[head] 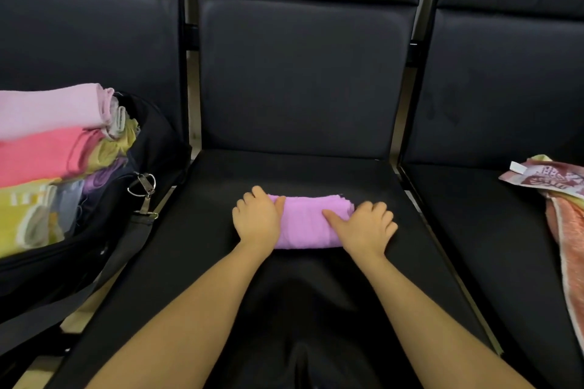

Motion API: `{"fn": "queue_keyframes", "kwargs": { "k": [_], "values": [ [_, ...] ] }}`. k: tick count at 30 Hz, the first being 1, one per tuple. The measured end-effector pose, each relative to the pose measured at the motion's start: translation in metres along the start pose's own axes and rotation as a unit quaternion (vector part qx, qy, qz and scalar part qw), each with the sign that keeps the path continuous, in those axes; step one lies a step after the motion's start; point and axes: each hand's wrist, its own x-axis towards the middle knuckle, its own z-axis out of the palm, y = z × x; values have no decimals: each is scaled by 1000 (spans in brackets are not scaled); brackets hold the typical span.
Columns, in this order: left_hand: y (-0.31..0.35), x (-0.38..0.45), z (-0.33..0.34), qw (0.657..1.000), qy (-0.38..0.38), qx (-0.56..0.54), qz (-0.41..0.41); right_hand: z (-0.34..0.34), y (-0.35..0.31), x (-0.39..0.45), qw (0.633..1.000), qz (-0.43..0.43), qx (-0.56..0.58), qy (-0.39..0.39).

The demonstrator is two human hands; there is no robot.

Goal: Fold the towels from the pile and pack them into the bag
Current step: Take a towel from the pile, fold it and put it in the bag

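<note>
A folded lilac towel (306,221) lies in the middle of the black centre seat (202,246). My left hand (256,217) clasps its left end, fingers curled over the far edge. My right hand (368,224) clasps its right end, thumb lying across the top. On the left seat stands an open black bag (132,199) packed with folded towels (41,151) in pink, coral, yellow and purple. The remaining pile (562,199), a maroon-patterned towel over an orange one, sits on the right seat at the frame's edge.
The three black padded seats have tall backrests (303,73) behind, with metal frame bars (423,199) between them. The bag's strap and metal clip ring (143,188) hang over the gap toward the centre seat.
</note>
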Motion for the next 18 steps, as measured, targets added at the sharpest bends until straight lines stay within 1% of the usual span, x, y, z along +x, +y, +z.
{"fn": "queue_keyframes", "kwargs": {
  "k": [2,4,9,13,16,18],
  "values": [
    [4,-1,6,999,-1,32,18,6,-1,0,1000,-13,-14,-12],
    [7,-4,5,999,-11,38,32,6,-5,-3,999,-17,12,-30],
    [-10,-6,-21,999,29,18,42,-7,-21,-20,997,-53,55,-30],
    [-44,0,-71,993,106,-29,51,-23,-62,-44,979,-85,183,-18],
    [-76,8,-121,990,132,13,38,-40,-107,-65,958,-120,261,-20],
    [-102,16,-156,984,172,35,36,-52,-142,-82,937,-152,312,-25]
  ]
}}
